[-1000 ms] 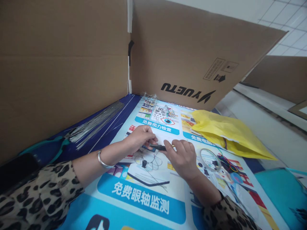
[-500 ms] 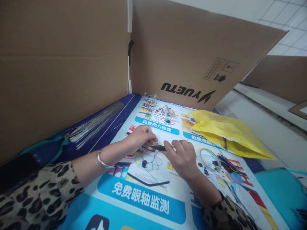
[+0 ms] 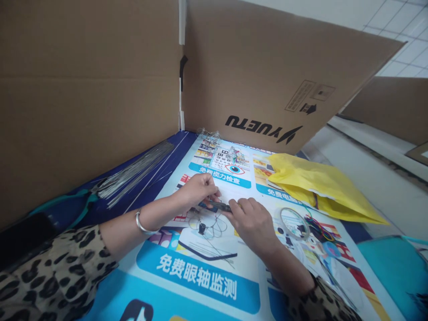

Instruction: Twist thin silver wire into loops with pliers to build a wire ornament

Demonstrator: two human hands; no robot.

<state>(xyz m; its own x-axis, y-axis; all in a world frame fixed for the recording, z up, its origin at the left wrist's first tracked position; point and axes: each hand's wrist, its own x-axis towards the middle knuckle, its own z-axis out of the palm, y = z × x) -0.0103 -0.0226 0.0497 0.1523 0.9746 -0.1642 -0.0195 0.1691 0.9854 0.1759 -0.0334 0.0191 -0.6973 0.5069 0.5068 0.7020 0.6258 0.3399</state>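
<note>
My right hand (image 3: pixel 249 220) is wrapped round a dark tool that looks like pliers (image 3: pixel 220 206), its tip pointing left. Against that tip is my left hand (image 3: pixel 199 191), fingers pinched together; what they hold is too small to make out. Just below both hands, thin wire loops (image 3: pixel 212 226) with a small black piece (image 3: pixel 202 228) lie on the printed poster (image 3: pixel 197 272). A few straight wires rest beneath the loops.
Cardboard panels (image 3: pixel 267 67) stand behind. A bundle of wires (image 3: pixel 133 171) lies at left. On the right are a yellow bag (image 3: pixel 321 183), a tape roll (image 3: pixel 294 223), coloured cords (image 3: pixel 319 227) and a teal pouch (image 3: pixel 391 267). Small wire pieces (image 3: pixel 236 154) lie farther back.
My right hand has turned slightly and shifted a little down around the tool. My left hand stays nearly in place, its fingers still pinched.
</note>
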